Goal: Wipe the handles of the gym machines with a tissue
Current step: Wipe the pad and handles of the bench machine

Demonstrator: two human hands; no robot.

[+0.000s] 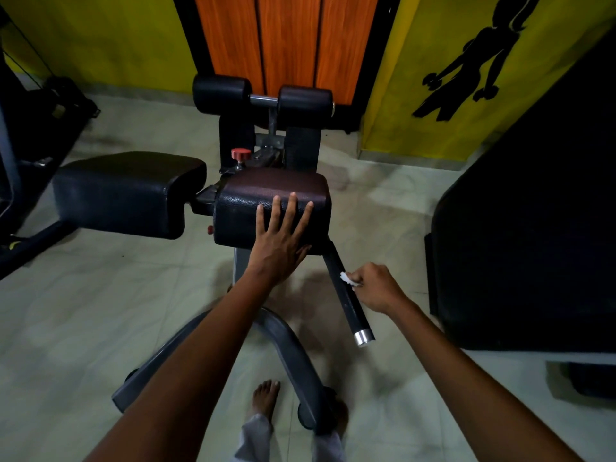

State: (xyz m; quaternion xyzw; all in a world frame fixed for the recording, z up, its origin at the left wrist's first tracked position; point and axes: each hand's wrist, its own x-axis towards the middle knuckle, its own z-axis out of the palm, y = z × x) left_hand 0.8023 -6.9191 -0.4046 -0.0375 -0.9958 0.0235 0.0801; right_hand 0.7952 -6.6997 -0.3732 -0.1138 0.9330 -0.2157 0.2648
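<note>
I see my left hand [281,241] lying flat with fingers straight and spread on the near edge of the dark brown textured leather pad [273,201] at the centre of view; it grips nothing. At about four o'clock from that pad, my right hand [375,286] is curled, pinching a small crumpled white tissue [347,279] against the black cylindrical handle with a silver end cap [346,295]. The handle slopes from under the pad's right corner down toward five o'clock, and the tissue touches it about midway along. At nine o'clock from the brown pad sits a second black padded cushion [126,191], just beside it. At twelve o'clock stand two black foam rollers [263,98] on a bar. A bare foot [265,396] rests on the pale tiled floor [83,311] at six o'clock.
</note>
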